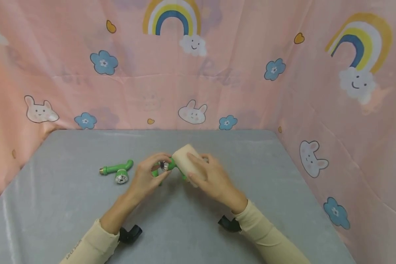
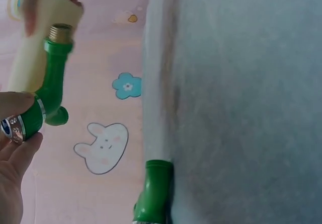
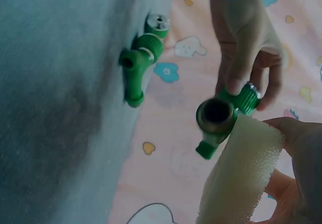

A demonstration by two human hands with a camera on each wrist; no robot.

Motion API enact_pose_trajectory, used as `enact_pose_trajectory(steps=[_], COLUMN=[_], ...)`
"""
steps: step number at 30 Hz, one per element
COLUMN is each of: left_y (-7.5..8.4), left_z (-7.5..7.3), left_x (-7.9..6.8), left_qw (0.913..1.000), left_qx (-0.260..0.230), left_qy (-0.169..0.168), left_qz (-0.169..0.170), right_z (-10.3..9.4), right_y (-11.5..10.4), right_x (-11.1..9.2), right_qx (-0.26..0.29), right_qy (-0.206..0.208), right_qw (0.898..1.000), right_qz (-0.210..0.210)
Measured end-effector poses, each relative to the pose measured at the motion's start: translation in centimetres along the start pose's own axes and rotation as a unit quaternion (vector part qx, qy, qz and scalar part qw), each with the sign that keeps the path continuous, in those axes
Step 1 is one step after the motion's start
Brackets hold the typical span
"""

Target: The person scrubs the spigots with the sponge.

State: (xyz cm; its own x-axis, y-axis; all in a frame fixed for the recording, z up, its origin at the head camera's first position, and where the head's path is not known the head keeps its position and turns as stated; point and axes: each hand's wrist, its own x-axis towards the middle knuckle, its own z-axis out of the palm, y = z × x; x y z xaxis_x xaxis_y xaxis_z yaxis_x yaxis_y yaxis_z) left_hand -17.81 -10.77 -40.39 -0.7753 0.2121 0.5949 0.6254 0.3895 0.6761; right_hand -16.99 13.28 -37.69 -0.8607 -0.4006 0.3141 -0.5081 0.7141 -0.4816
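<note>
My left hand pinches a green faucet by its round knob with a shiny end cap. In the left wrist view the faucet's brass threaded end points up. A pale cream sponge is in my right hand, gripped between thumb and fingers and held against or right beside the faucet. The right wrist view shows the faucet's round opening facing the camera, next to the sponge's edge. Another green faucet lies on the table to the left of my left hand. Sponge and fingers partly hide the held faucet.
A grey cloth covers the table. Pink printed curtain hangs behind and along the sides. Black curved pieces show at both wrists. Some green shows behind the left fingers; I cannot tell which faucet it belongs to.
</note>
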Motion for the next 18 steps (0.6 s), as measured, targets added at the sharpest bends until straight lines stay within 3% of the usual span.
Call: enact_pose_trajectory(steps=[4, 12, 18], left_y=[-0.1, -0.3, -0.2], left_z=[-0.2, -0.8, -0.8], left_x=[0.1, 0.3, 0.4], left_qw=[0.9999, 0.9998, 0.9997], left_qx=[-0.011, 0.007, 0.012], left_qy=[0.007, 0.006, 0.010], left_qz=[0.008, -0.018, -0.018], right_z=[0.2, -0.9, -1.5], right_y=[0.5, 1.8, 1.4], right_x=[0.0, 0.3, 0.4], right_qx=[-0.010, -0.023, -0.004], right_qy=[-0.007, 0.008, 0.024], right_qw=[1.000, 0.997, 0.997], right_qz=[0.021, 0.068, 0.070])
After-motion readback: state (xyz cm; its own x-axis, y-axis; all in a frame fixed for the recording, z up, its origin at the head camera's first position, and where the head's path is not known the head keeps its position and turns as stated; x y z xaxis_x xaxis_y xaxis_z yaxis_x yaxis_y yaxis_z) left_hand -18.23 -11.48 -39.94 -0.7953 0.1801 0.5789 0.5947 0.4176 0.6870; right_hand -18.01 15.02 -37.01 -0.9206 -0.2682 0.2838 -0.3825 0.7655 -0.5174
